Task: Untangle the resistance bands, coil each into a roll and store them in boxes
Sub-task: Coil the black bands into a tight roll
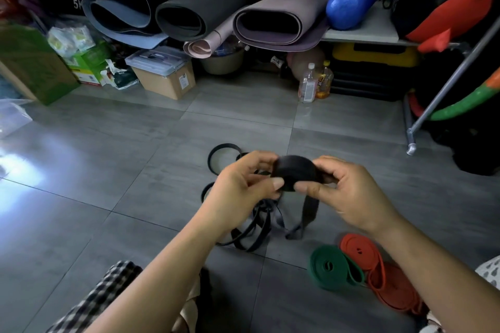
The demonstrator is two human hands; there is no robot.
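Both hands hold a partly coiled black resistance band roll (293, 171) above the grey floor. My left hand (240, 189) pinches its left side with thumb and fingers. My right hand (343, 192) grips its right side, thumb on the front. The band's loose tail (308, 211) hangs down to the floor. Under my hands lies a tangle of thin black bands (243, 232), with loops reaching back (224, 155). At the lower right a green band coil (332, 267) and a red band coil (362, 249) lie flat, with more red band (392, 289) beside them.
A lidded cardboard-coloured storage box (165, 73) stands at the back. Rolled yoga mats (189, 11), a blue foam roller (351, 1) and two bottles (315, 82) line the far wall. A metal rack leg (414, 140) stands at the right. My checked trouser leg (102, 303) is at the bottom.
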